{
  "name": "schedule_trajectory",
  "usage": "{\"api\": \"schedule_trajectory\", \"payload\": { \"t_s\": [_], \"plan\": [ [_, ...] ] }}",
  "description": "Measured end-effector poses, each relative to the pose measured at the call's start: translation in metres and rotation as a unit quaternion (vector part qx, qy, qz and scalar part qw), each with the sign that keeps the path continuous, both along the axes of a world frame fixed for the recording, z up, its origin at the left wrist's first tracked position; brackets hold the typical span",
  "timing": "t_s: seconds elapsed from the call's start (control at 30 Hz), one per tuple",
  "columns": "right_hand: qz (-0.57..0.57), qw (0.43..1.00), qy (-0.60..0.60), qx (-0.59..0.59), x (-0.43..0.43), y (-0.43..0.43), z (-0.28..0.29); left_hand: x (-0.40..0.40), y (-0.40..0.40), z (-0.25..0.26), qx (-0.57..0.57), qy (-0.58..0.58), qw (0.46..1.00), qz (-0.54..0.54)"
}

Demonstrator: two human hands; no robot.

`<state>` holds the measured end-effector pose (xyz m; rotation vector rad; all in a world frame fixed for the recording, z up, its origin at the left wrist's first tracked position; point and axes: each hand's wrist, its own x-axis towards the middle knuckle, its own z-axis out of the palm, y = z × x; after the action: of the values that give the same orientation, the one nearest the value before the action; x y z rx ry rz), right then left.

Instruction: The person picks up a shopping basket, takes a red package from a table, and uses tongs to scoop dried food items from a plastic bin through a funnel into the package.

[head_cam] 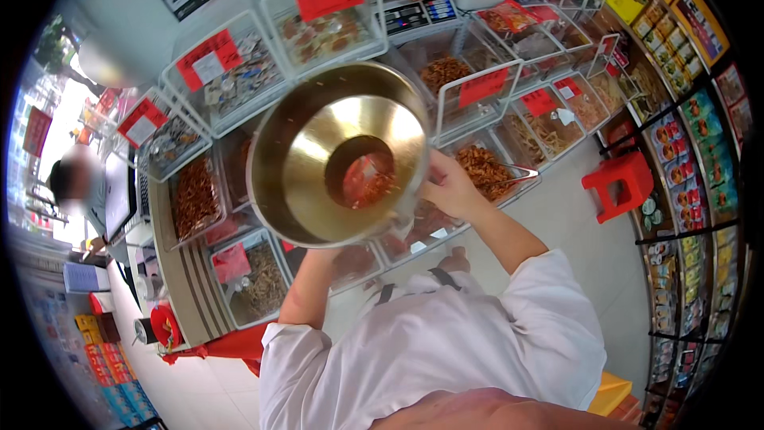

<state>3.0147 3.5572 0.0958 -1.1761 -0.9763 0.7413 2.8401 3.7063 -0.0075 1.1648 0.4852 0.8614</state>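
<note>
A large, gold-toned metal bowl is held up before me, its mouth tilted towards the camera. Reddish food lies at its bottom, and small pale flecks dot the inner wall. At the bowl's right side, my right hand grips it, with some fingers hidden behind the rim. My left forearm reaches up to the lower edge; the left hand itself is hidden behind the bowl. Below and around the bowl are clear bins, including one of reddish-brown food with metal tongs across it.
Bins of wrapped pieces with red signs stand behind. A digital scale sits farther back. To the right are a red plastic stool and shelves of packets. At far left, a person is beside a laptop.
</note>
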Motion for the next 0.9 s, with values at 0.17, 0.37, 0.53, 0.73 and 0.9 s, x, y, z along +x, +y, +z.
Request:
{"api": "schedule_trajectory", "payload": {
  "t_s": [0.17,0.37,0.53,0.73,0.9],
  "plan": [
    [-0.117,0.977,-0.169,0.048,0.171,-0.04,0.013,0.092,0.021,0.099,0.105,-0.109,0.988,-0.024],
    [-0.373,0.904,-0.165,-0.123,0.448,-0.092,-0.097,0.253,0.036,0.232,0.165,-0.226,0.96,-0.011],
    [-0.445,0.787,-0.392,-0.17,0.56,-0.05,-0.162,0.399,0.081,0.284,0.218,-0.132,0.966,0.049],
    [-0.473,0.731,-0.432,-0.235,0.583,-0.019,-0.195,0.545,0.175,0.254,0.309,-0.126,0.923,0.191],
    [-0.466,0.702,-0.46,-0.282,0.583,-0.021,-0.188,0.62,0.237,0.213,0.362,-0.12,0.886,0.265]
  ]
}}
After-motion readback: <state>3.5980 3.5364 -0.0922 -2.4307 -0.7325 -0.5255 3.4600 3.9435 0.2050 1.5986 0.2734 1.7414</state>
